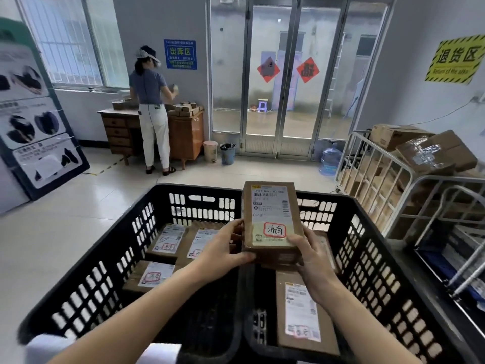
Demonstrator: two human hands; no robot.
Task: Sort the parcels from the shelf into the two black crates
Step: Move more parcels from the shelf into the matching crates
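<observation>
I hold a small brown cardboard parcel (271, 219) with a white shipping label and a red-framed handwritten mark above the wall shared by two black crates. My left hand (227, 245) grips its lower left edge and my right hand (311, 254) grips its lower right corner. The left black crate (86, 282) holds three labelled parcels (168, 239) lying flat. In the right black crate (388, 271) another labelled parcel (301, 313) lies flat near me, and more lie partly hidden under the held one.
A metal cage trolley (409, 185) stacked with taped cardboard boxes stands to the right. At the back left a person (152, 109) handles small boxes at a wooden desk (118, 130). Two bins (219, 151) and a water bottle (329, 160) stand by the glass doors.
</observation>
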